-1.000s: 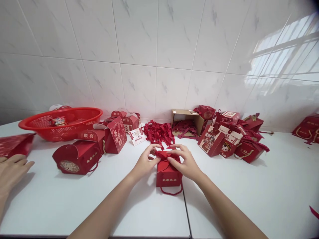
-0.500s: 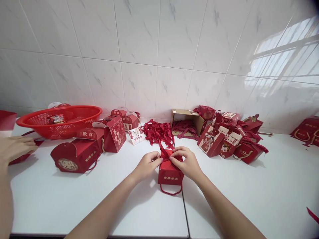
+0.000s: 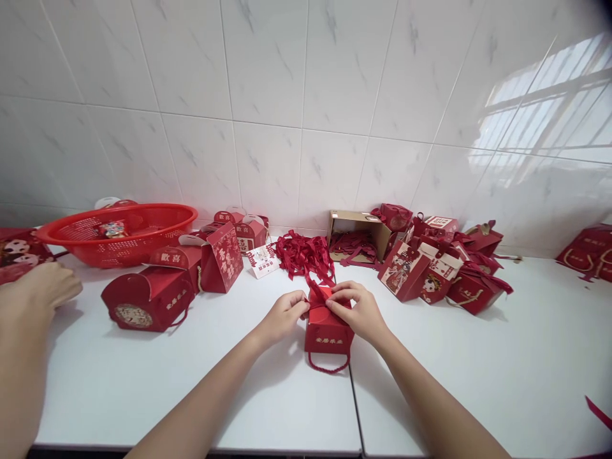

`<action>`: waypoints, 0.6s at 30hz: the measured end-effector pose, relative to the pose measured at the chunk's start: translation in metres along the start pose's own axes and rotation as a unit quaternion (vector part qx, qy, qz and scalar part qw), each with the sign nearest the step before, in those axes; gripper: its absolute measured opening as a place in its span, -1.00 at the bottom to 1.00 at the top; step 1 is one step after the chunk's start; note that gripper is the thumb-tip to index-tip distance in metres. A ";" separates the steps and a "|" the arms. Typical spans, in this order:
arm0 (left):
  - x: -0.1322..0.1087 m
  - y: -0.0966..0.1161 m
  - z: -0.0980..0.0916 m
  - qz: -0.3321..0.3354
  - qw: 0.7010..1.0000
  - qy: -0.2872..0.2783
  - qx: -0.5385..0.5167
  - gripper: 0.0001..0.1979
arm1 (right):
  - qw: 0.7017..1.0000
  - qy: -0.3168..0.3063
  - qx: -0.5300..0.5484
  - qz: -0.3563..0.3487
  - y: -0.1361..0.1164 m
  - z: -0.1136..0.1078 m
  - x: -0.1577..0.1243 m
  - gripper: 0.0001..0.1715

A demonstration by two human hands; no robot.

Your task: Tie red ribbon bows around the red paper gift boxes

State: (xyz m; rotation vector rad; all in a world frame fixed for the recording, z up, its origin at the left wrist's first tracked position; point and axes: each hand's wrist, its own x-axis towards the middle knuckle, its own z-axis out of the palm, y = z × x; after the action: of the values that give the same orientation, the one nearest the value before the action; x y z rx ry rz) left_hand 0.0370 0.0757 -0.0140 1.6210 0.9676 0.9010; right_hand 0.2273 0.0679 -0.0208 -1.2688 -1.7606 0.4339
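Straight ahead, a small red gift box stands on the white table, its rope handle drooping toward me. A dark red ribbon lies across the box top, gathered there. At its left side my left hand pinches the ribbon between thumb and forefinger. My right hand presses over the top right, thumb and fingertips closed on the ribbon. Whether a knot lies beneath the fingertips I cannot make out. Just behind the box is a heap of loose red ribbons.
A red plastic basket holds a small wrapped item. Red boxes stand at left, more boxes cluster at right. An open cardboard box contains ribbons. Another person's hand reaches in from the left edge near a printed box.
My hands stay nearly still at the ribbon. At the left, the other person's hand has moved slightly right, and a printed box now shows there beside the basket.
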 end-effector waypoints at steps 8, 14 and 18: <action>0.002 -0.005 0.000 -0.007 0.999 -0.008 -0.037 -0.79 | 1.000 0.009 0.024 0.011 0.006 -0.002 0.002 -0.87; 0.006 -0.010 0.003 -0.019 0.997 0.003 -0.080 -0.81 | 0.986 -0.165 0.024 -0.017 0.009 -0.031 -0.001 -0.53; 0.013 -0.021 0.008 -0.025 0.996 0.025 -0.085 -0.74 | 0.964 -0.261 0.035 -0.042 0.016 -0.044 0.000 -0.18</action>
State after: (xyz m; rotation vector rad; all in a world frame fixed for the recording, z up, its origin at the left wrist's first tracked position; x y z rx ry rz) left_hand 0.0461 0.0880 -0.0347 1.4299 0.9359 0.9672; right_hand 0.2722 0.0652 -0.0082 -1.0849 -2.2015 0.8325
